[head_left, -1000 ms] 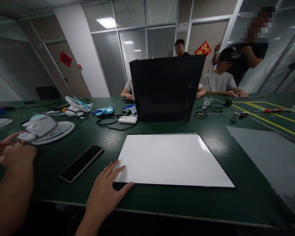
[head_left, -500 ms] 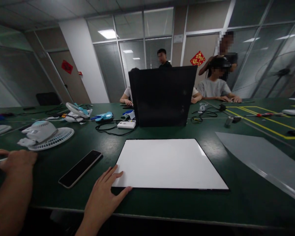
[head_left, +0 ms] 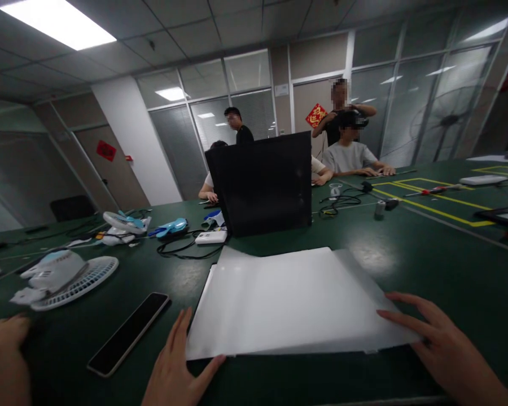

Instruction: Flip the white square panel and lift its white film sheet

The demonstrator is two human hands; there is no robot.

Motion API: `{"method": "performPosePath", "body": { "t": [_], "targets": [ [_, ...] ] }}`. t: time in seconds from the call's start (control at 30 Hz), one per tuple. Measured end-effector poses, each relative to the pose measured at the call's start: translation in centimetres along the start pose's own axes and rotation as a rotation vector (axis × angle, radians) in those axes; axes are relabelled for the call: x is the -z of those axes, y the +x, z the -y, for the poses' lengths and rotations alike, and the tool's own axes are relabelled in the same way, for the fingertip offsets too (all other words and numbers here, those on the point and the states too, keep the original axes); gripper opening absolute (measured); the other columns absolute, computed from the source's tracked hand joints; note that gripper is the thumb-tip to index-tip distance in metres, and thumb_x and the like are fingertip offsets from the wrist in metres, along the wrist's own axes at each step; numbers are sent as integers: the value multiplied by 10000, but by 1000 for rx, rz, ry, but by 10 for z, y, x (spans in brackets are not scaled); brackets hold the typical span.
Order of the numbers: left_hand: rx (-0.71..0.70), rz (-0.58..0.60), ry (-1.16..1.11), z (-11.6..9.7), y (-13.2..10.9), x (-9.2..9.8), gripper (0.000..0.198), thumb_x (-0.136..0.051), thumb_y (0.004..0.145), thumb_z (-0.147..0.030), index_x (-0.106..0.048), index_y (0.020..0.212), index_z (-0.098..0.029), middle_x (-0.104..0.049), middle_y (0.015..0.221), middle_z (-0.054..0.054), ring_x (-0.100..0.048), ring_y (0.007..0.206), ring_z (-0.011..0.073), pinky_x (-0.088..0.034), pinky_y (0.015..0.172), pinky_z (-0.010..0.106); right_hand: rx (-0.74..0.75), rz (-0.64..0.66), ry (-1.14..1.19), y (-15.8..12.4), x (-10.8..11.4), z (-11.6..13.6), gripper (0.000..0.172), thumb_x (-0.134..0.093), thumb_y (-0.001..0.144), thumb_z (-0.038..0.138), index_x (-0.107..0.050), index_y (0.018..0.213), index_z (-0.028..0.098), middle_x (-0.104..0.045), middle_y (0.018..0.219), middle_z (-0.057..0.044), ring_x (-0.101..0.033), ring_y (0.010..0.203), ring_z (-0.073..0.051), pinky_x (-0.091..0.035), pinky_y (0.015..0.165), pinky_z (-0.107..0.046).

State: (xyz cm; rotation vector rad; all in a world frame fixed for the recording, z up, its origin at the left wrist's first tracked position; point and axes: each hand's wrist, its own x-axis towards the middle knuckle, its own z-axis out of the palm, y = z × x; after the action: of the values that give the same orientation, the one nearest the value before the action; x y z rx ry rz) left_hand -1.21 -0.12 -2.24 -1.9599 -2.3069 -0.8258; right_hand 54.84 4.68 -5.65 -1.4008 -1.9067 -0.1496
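A translucent plastic sheet (head_left: 279, 304) lies over a white panel with a thin black edge (head_left: 203, 290), slightly askew to it and lifted in places. Its right side is held by my right hand (head_left: 442, 344), fingers above and thumb hidden beneath. My left hand (head_left: 180, 361) rests at the lower left corner of the panel and sheet, thumb and fingers spread along the two edges. Left of that hand lies a phone (head_left: 129, 332) with a dark screen.
A co-worker's hand and forearm (head_left: 4, 349) reach in at the far left. Beyond the phone sits a white fan part (head_left: 65, 276). A large black panel (head_left: 262, 186) stands upright ahead, with cables (head_left: 184, 248) and a white box (head_left: 211, 237) beside it. People sit and stand opposite.
My right hand has come into view, and the translucent sheet has moved from the right side of the table onto the white panel. The camera view has tilted and shifted.
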Motion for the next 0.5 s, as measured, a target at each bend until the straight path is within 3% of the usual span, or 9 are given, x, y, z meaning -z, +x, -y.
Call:
{"method": "performPosePath", "body": {
  "t": [0.17,0.4,0.5],
  "targets": [
    [-40,32,-5,4,2,1,919,-663,837,-543,-372,1645,-216,-518,1663,148,-553,1483,398,-432,1244,597,-53,145,-4,6,-11,0,387,-486,989,393,-778,1243,381,-661,1417,-10,-731,1089,-260,-666,948,-453],
    [-101,-23,-51,-1,-3,4,904,-733,814,-599,-459,1605,-257,-572,1623,121,-570,1465,390,-456,1230,596,-108,147,-13,-1,-11,2,421,-501,1017,560,-734,1330,400,-635,1456,-30,-728,1105,-260,-693,815,-413],
    [-124,-9,-77,0,-4,4,873,-744,799,-646,-542,1560,-270,-610,1594,105,-597,1443,381,-472,1223,591,-70,167,-28,1,-10,4,443,-497,1025,618,-703,1370,433,-626,1473,-22,-702,1184,-287,-656,963,-538]
  ]
}}
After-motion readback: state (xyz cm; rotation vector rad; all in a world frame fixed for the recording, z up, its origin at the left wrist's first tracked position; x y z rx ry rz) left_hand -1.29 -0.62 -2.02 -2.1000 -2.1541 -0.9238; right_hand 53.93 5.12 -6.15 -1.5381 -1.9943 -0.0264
